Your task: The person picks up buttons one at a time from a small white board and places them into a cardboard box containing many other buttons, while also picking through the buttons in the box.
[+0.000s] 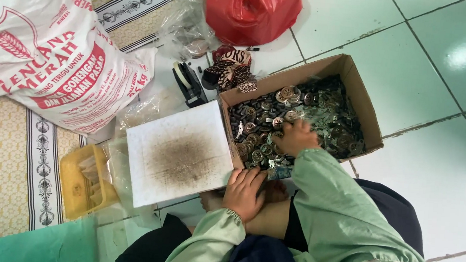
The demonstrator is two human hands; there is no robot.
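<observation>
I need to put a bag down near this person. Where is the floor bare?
Bare tile lies right of the box, up to the frame edge, and between box and red bag. Left of the box is crowded: white board, tape dispenser, sack, yellow tray.

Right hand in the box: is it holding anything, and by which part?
Cannot be told. The right hand is buried among the small metal pieces in the cardboard box; its fingertips are hidden.

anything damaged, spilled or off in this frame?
Nothing spilled. One oddity: the white board by the left hand has a dark, sooty smudge across its middle. The metal pieces stay inside the cardboard box, where the right hand digs. The box's near wall is hidden.
</observation>
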